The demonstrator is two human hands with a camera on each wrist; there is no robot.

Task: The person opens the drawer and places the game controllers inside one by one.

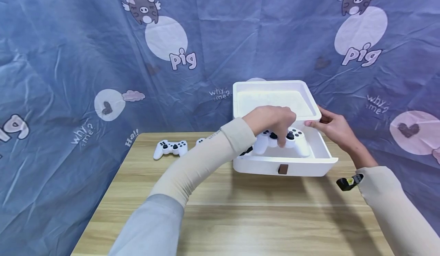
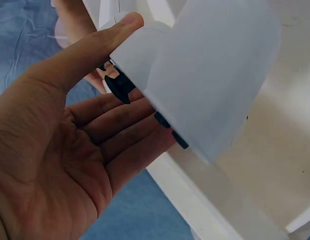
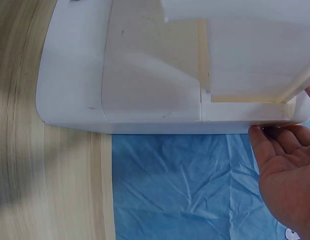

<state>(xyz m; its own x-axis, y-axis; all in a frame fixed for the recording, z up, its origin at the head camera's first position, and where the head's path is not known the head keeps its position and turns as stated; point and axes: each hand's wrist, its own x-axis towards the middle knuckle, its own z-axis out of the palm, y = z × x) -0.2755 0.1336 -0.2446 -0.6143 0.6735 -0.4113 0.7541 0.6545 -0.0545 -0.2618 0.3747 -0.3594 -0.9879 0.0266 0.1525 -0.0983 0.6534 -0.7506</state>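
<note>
1. Controller (image 1: 292,143), white: lies in or just above the open drawer (image 1: 254,167) of the white box (image 1: 275,97), directly below the left fingers. Its long axis runs left to right, along the drawer front; contact with the drawer floor cannot be told.
2. Left hand (image 1: 275,120), the nearer: angled downward, fingers and thumb pinching the controller's middle; forearm reaches in from the left.
3. Right hand (image 1: 331,128): grips the box's upper right edge.

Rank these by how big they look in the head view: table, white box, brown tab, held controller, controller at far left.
1. Table
2. White box
3. Held controller and far-left controller, unranked: the first looks bigger but may be nearer
4. Brown tab
</note>
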